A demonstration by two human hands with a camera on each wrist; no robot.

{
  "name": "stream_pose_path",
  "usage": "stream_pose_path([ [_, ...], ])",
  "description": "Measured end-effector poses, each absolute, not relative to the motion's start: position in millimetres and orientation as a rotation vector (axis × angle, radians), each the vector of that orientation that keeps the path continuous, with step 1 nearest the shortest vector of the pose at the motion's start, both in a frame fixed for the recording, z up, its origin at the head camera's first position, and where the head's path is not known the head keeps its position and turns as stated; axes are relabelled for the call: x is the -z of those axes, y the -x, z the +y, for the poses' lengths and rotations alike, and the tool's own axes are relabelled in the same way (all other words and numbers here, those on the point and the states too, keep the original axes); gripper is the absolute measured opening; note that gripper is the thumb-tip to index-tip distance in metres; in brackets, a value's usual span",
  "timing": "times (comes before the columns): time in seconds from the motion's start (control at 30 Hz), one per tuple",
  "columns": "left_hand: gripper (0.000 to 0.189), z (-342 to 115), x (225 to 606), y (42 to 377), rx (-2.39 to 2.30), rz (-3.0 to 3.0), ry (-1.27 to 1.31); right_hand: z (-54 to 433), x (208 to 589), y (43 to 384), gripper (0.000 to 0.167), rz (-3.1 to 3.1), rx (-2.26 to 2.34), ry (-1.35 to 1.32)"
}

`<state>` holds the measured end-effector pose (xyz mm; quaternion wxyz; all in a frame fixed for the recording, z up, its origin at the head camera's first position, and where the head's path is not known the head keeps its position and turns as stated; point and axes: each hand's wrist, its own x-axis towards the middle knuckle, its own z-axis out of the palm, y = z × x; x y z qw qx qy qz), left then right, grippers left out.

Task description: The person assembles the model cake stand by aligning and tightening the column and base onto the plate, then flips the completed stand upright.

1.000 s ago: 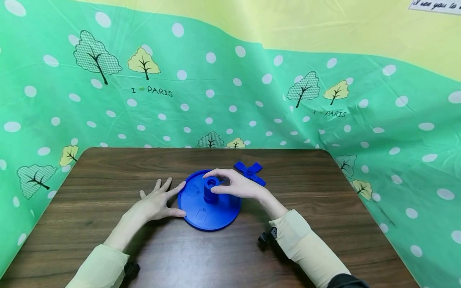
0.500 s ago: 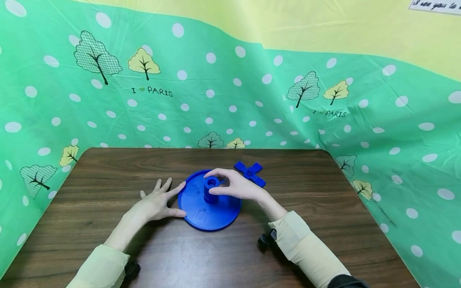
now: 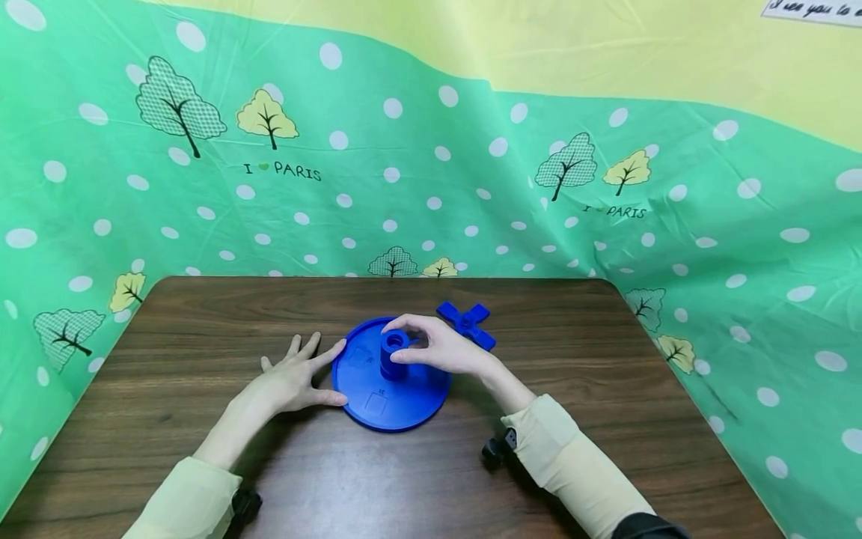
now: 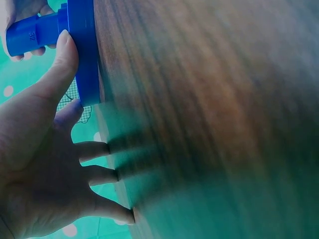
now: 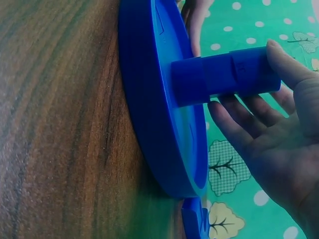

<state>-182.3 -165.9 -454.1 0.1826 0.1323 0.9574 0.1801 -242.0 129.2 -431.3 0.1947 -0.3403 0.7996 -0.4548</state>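
A round blue disc (image 3: 397, 412) with a raised rim lies flat on the wooden table. From its middle rises an upright blue hollow cylinder (image 3: 393, 364), with stepped sections visible in the right wrist view. My right hand (image 3: 441, 346) holds the cylinder's upper part between thumb and fingers; in the right wrist view the thumb (image 5: 286, 62) presses near its top end. At the disc's left side, my left hand (image 3: 296, 382) is spread wide, thumb and index finger touching the rim. Its other fingers rest on the table, as the left wrist view shows.
A blue four-armed cross piece (image 3: 468, 323) lies on the table (image 3: 572, 359) just behind the right hand, close to the disc. A green cloth (image 3: 431, 150) with dots and printed trees hangs behind the table and along its sides.
The right hand's thumb and index finger have shifted very slightly around the cylinder's top. The left hand, disc and cross piece stay in place.
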Motion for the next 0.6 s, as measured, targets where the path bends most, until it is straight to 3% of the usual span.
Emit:
stream_pose_path([
  [0.33,0.102,-167.2,453.1,181.8,-0.505,2.698,-0.37,135.1,430.7,243.7,0.054,2.252,1.298,0.888],
  [0.6,0.102,-167.6,453.5,182.0,-0.516,2.701,-0.385,151.8,424.6,246.6,0.048,2.295,1.421,0.836],
])
